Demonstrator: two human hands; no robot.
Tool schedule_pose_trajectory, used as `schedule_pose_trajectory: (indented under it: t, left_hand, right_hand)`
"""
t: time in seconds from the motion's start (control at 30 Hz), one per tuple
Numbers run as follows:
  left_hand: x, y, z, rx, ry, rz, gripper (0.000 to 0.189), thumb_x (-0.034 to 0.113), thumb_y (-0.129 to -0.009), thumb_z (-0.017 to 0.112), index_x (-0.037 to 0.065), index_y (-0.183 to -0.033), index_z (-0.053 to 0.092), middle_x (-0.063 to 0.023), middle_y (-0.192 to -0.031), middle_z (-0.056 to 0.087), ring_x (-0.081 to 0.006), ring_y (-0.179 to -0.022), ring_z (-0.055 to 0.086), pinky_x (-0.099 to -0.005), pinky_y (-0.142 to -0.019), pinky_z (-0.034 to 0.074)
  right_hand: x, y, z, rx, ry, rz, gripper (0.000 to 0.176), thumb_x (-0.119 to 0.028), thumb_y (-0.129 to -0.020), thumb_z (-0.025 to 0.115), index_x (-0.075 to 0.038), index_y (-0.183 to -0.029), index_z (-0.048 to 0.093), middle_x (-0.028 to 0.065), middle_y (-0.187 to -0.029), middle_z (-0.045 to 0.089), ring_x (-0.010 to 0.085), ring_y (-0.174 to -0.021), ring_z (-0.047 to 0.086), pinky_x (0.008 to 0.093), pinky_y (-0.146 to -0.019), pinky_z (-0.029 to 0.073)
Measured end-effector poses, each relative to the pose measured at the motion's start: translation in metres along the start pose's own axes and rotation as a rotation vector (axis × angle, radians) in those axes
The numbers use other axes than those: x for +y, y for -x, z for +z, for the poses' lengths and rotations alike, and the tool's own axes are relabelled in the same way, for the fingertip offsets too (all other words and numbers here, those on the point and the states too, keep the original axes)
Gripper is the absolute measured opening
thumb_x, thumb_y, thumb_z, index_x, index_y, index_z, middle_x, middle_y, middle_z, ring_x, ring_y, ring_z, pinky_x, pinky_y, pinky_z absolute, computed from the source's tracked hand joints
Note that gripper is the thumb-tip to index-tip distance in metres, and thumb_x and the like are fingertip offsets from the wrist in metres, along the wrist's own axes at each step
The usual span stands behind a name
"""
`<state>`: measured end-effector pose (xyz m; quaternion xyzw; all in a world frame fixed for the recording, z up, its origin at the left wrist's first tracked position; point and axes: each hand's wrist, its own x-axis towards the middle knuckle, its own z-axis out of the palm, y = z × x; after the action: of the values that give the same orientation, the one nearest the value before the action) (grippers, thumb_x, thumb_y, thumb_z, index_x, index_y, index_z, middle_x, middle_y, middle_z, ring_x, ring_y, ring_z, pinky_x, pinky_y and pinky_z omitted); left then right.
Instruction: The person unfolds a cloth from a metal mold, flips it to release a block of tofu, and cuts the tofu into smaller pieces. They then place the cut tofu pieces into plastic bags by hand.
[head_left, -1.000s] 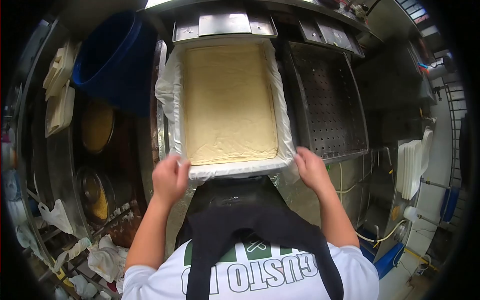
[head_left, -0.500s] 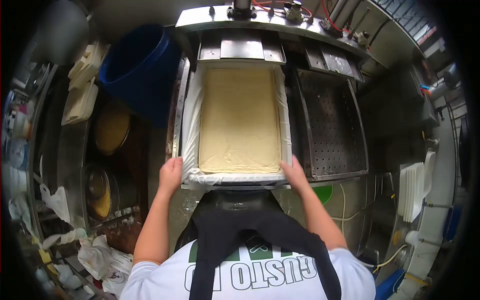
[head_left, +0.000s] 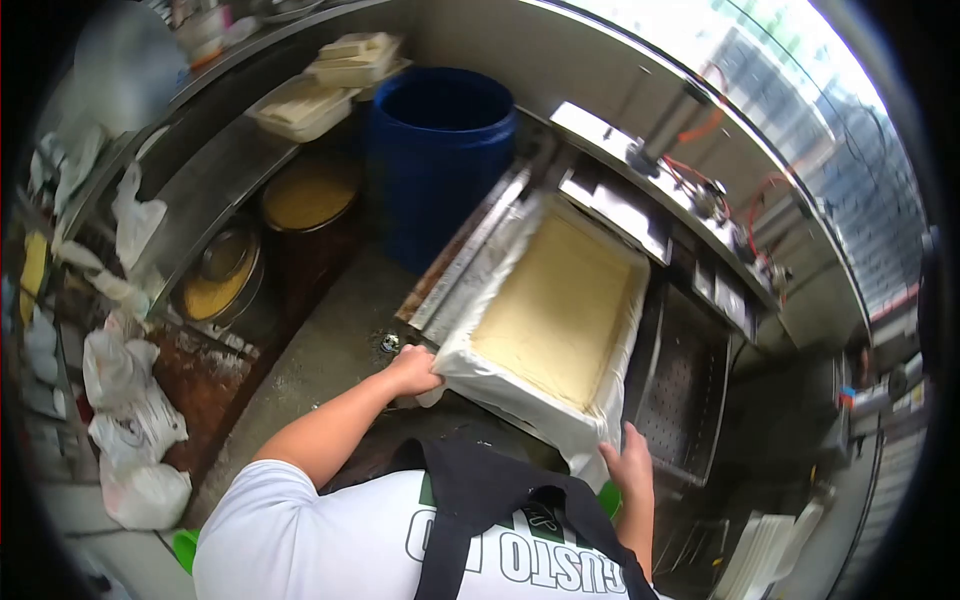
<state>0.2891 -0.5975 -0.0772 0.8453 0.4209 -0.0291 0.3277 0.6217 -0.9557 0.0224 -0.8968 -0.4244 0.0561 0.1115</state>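
Both hands are holding the near end of the rectangular tray (head_left: 510,392) at mid-frame. The left hand (head_left: 415,372) is closing its fingers on the lower-left corner. The right hand (head_left: 630,462) is touching the lower-right corner, its grip impossible to tell. Wrinkled white cloth (head_left: 455,352) is wrapping a smooth, flat, pale-yellow slab (head_left: 560,305).

- A tall blue barrel (head_left: 440,150) stands open-topped by the back wall.
- Left of it, a round metal pot (head_left: 310,195) holds something yellowish. A second pot (head_left: 215,275) sits nearer, partly covered by a lid.
- Pale shallow trays (head_left: 330,80) are stacked on a steel shelf (head_left: 215,165) above the pots.
- Crumpled white plastic bags (head_left: 125,400) bunch at the far left.
- A perforated steel tray (head_left: 680,400) lies to the right.
- Red hoses (head_left: 712,118) loop over a steel machine top (head_left: 640,150).
- White boards (head_left: 770,550) stand stacked at the lower right.
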Motion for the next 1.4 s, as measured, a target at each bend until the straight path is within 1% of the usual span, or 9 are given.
schedule_pose_trajectory:
  t: [0.13,0.3,0.4,0.7,0.87,1.0,1.13,1.23,1.4]
  left_hand:
    - [-0.038,0.057,-0.063,-0.359,0.484,0.138,0.040,0.035,-0.086,0.075,0.002,-0.109,0.070,-0.0092,-0.095,0.074,-0.0161,-0.090,0.066,-0.0377,-0.081,0.054]
    - [-0.118,0.099,-0.105,-0.278,0.386,0.169,0.035,0.032,-0.090,0.067,0.002,-0.109,0.069,-0.0219,-0.103,0.073,-0.0370,-0.101,0.071,-0.0448,-0.087,0.055]
    - [-0.216,0.118,-0.132,-0.148,-0.036,-0.162,0.034,0.032,-0.095,0.065,0.003,-0.112,0.068,-0.0236,-0.110,0.071,-0.0400,-0.105,0.068,-0.0484,-0.091,0.054]
    - [-0.371,0.238,-0.220,0.087,0.032,-0.522,0.037,0.034,-0.097,0.066,0.000,-0.109,0.067,-0.0262,-0.111,0.070,-0.0457,-0.106,0.066,-0.0544,-0.093,0.053]
    - [-0.387,0.243,-0.196,0.276,0.200,-0.646,0.045,0.036,-0.099,0.064,-0.002,-0.123,0.063,-0.0298,-0.114,0.070,-0.0473,-0.109,0.066,-0.0538,-0.094,0.053]
    - [-0.382,0.257,-0.198,0.272,0.440,-0.685,0.046,0.034,-0.099,0.066,-0.004,-0.124,0.063,-0.0278,-0.106,0.073,-0.0455,-0.100,0.070,-0.0505,-0.087,0.055]
    - [-0.386,0.266,-0.217,0.312,0.460,-0.911,0.043,0.030,-0.097,0.068,-0.005,-0.123,0.064,-0.0271,-0.101,0.074,-0.0446,-0.096,0.071,-0.0485,-0.084,0.056]
    - [-0.407,0.266,-0.223,0.310,0.353,-1.056,0.042,0.027,-0.096,0.070,-0.005,-0.123,0.064,-0.0267,-0.097,0.074,-0.0445,-0.092,0.072,-0.0479,-0.082,0.057]
    - [-0.417,0.245,-0.246,0.340,0.439,-1.059,0.044,0.034,-0.097,0.070,-0.001,-0.123,0.065,-0.0225,-0.091,0.074,-0.0361,-0.088,0.074,-0.0433,-0.077,0.056]
  right_hand:
    - [-0.096,-0.019,-0.016,0.008,-0.463,0.093,0.040,-0.017,-0.093,0.075,0.003,-0.127,0.065,0.0164,-0.105,0.073,0.0219,-0.086,0.071,0.0340,-0.081,0.057]
    - [-0.276,-0.065,0.051,-0.161,-0.796,-0.210,0.027,-0.010,-0.099,0.068,0.005,-0.122,0.066,0.0111,-0.095,0.074,0.0146,-0.084,0.070,0.0304,-0.078,0.056]
    - [-0.381,-0.088,0.101,-0.352,-0.745,-0.331,0.026,-0.014,-0.100,0.069,0.003,-0.119,0.069,0.0103,-0.091,0.074,0.0139,-0.084,0.070,0.0304,-0.079,0.056]
    - [-0.607,-0.144,0.194,-0.746,-0.588,-0.622,0.033,-0.027,-0.098,0.070,0.000,-0.117,0.072,0.0177,-0.096,0.076,0.0249,-0.087,0.074,0.0367,-0.081,0.057]
    - [-0.719,-0.193,0.286,-0.991,-0.590,-0.536,0.029,-0.029,-0.098,0.065,-0.001,-0.097,0.073,0.0132,-0.076,0.071,0.0220,-0.059,0.066,0.0361,-0.059,0.053]
    - [-0.836,-0.273,0.402,-1.318,-1.147,-0.012,0.031,-0.035,-0.101,0.066,-0.007,-0.089,0.064,0.0059,-0.071,0.063,0.0179,-0.056,0.062,0.0330,-0.049,0.050]
    - [-0.979,-0.339,0.432,-0.910,-1.228,0.151,0.042,-0.046,-0.096,0.073,-0.005,-0.099,0.062,0.0027,-0.075,0.057,0.0171,-0.057,0.060,0.0305,-0.049,0.049]
    - [-1.048,-0.367,0.435,-0.912,-1.198,0.205,0.054,-0.052,-0.093,0.075,-0.002,-0.111,0.062,0.0060,-0.085,0.062,0.0167,-0.060,0.060,0.0303,-0.049,0.050]
    - [-1.058,-0.345,0.451,-0.979,-1.282,0.090,0.034,-0.034,-0.101,0.066,-0.003,-0.111,0.059,0.0072,-0.082,0.064,0.0173,-0.058,0.060,0.0314,-0.049,0.048]
